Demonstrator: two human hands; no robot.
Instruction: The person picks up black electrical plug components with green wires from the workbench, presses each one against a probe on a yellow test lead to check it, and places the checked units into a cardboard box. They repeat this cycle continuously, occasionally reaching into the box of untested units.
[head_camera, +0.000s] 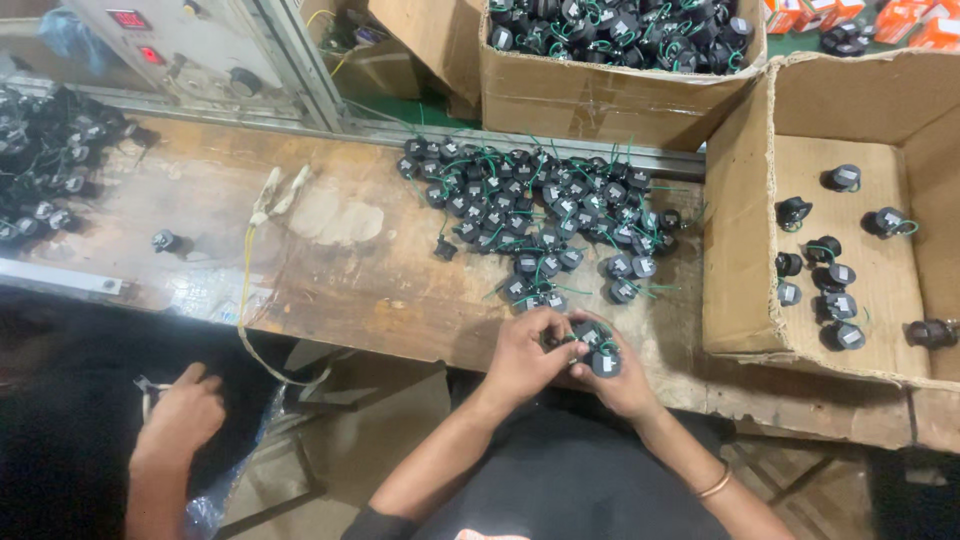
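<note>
Both my hands meet at the near edge of a worn wooden bench (370, 280). My left hand (525, 355) and my right hand (620, 385) together hold small black round parts with green wires (597, 345), pressed between the fingers. One black part (606, 364) rests against my right thumb. Just beyond my hands lies a large pile of the same black parts with green wires (545, 215), spread across the bench.
An open cardboard box (740, 250) at the right holds several black parts. Another full box (600, 95) stands behind the pile. More parts (45, 170) lie at far left, one alone (165, 240). Another person's hand (185, 415) is at lower left. A machine panel (180, 45) stands behind.
</note>
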